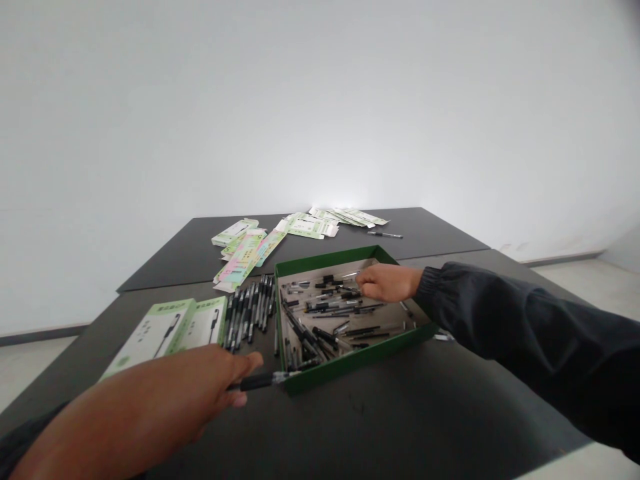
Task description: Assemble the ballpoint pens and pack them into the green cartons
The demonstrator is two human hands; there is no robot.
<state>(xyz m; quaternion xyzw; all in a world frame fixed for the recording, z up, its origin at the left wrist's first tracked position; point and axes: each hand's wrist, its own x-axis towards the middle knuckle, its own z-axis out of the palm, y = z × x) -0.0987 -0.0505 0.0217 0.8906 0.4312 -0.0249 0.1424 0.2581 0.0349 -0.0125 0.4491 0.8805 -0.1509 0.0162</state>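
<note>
Matte dark-grey table (380, 427), flat top, one straight seam across it, fills most of what I see from my remote seat. On it, a shallow rectangular tray (365, 359): green walls, pale inner floor, looks like card. Left of that, two printed cartons (150, 333) side by side, white and light green, pen picture on each, smooth faces. Far side: flattened cartons (245, 257), thin card, overlapping, some with pink panels.

Right hand (385, 282), dark sleeve gathered at the wrist, is over the tray with fingers curled down at the pens; I can't tell if it grips one. Left hand (220, 380) pinches a pen (257, 382) just by the tray's near left corner: slim, black grip section, clear end pointing right.

Loose pens (345, 307) lie in the tray, jumbled, slim cylinders, black and clear plastic, some shiny. Row of pens (250, 310), same look, roughly parallel, between cartons and tray. Single pen (385, 235) lies alone, far side, near the flattened cartons.
</note>
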